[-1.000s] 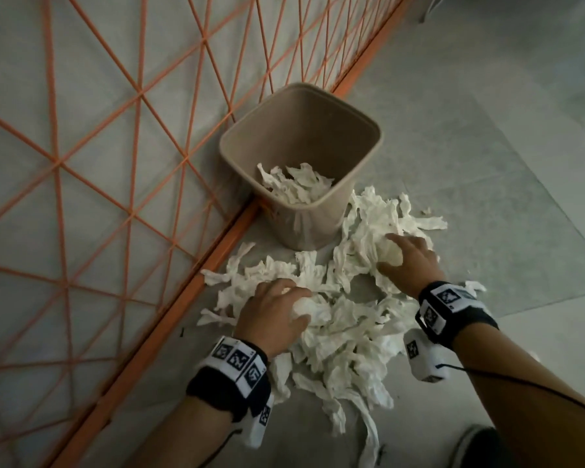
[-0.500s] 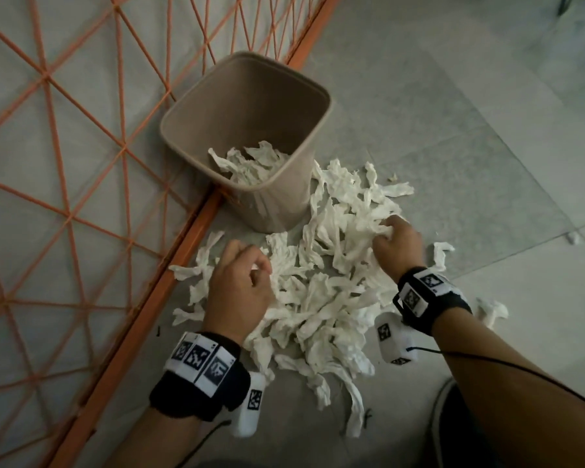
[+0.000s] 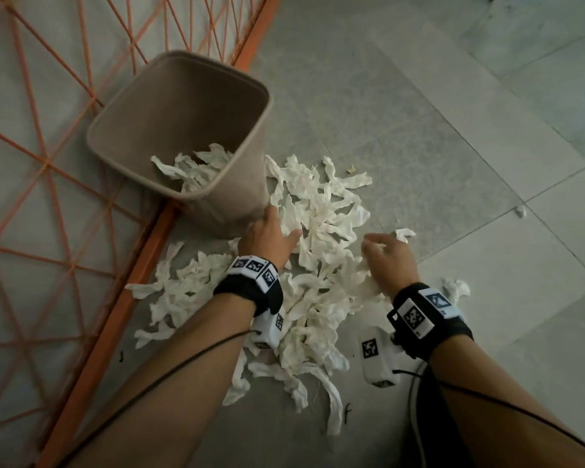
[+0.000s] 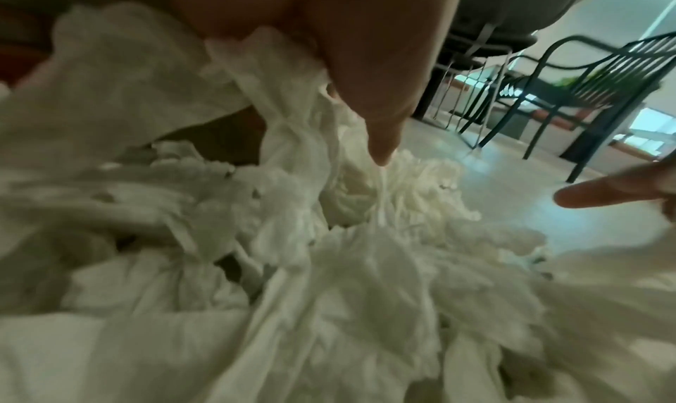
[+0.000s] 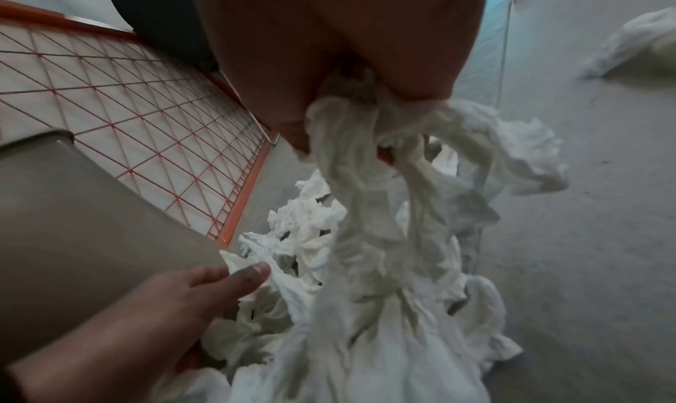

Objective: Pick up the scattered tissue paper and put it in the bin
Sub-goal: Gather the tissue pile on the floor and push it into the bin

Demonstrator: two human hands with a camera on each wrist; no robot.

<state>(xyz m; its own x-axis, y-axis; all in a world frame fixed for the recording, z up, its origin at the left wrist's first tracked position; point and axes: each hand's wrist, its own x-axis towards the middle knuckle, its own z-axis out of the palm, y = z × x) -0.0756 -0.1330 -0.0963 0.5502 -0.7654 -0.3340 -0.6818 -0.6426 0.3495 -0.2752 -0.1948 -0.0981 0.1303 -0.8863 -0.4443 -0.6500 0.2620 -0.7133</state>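
Observation:
A tan bin (image 3: 240, 184) stands on the floor against an orange mesh fence, with some tissue (image 3: 196, 167) inside. A loose pile of white tissue paper (image 3: 318, 214) spreads in front of it. My left hand (image 3: 277, 224) lies on the pile's far-left part beside the bin's base, fingers straight, touching the tissue (image 5: 256, 270). My right hand (image 3: 382, 244) is at the pile's right edge. Its fingers curl round a bunch of tissue strands (image 5: 351, 137) that trail down to the pile. Tissue fills the left wrist view (image 4: 329, 264) under my palm.
The orange mesh fence (image 3: 48, 163) and its orange bottom rail (image 3: 132, 265) run along the left. Stray tissue bits lie to the right (image 3: 456, 288) and further off (image 3: 520, 211). Grey floor tiles extend right. A dark metal chair (image 4: 585, 76) stands farther away.
My left hand moved forward to the bin's base and its fingers straightened. My right hand shifted back to the pile's right edge, still curled round tissue. The view tilted nearer.

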